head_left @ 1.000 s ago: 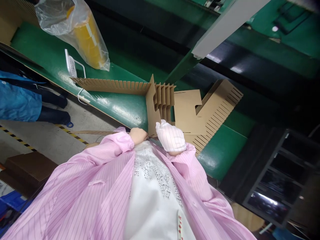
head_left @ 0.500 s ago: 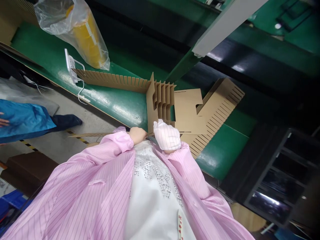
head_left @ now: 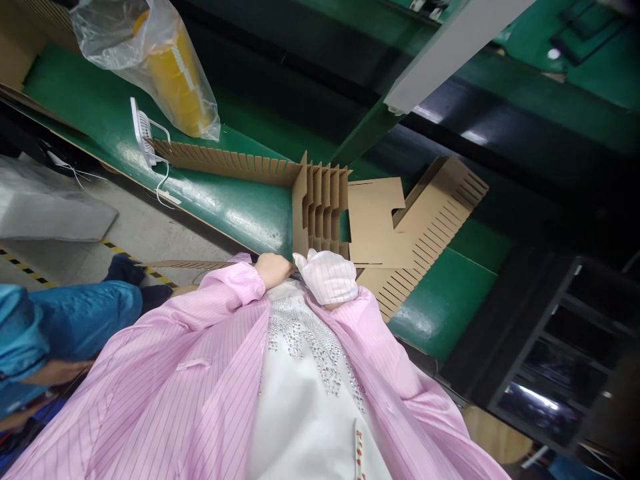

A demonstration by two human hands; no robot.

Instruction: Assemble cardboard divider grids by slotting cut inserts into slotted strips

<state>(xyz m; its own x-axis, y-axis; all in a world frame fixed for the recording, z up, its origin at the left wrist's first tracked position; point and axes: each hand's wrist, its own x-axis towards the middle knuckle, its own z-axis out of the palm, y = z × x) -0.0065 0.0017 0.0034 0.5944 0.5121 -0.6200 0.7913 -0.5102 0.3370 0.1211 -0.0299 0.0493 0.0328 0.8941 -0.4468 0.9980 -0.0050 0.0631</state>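
My left hand [head_left: 273, 270] is bare and closed at the near end of a cardboard divider grid [head_left: 327, 207]. A slotted cardboard strip [head_left: 187, 265] runs out to the left from behind my left sleeve, in line with that hand, which appears to grip it. My right hand [head_left: 327, 277], in a white striped glove, is curled beside it against the grid's near edge. Its fingertips are hidden, so what they hold does not show. The grid stands upright with several parallel walls. Another slotted strip [head_left: 225, 160] extends left from its far side.
Flat cardboard pieces [head_left: 377, 227] and a slotted sheet [head_left: 425, 240] lie right of the grid on the green table [head_left: 240, 207]. A small white fan [head_left: 143, 133] and a bagged yellow roll [head_left: 175, 80] stand at the left. A person in blue [head_left: 75, 320] is close by at left.
My right hand has tipped down and left, its fingers moving from the grid's wall towards my left hand. The person in blue has come nearer. My left hand stays almost in place.
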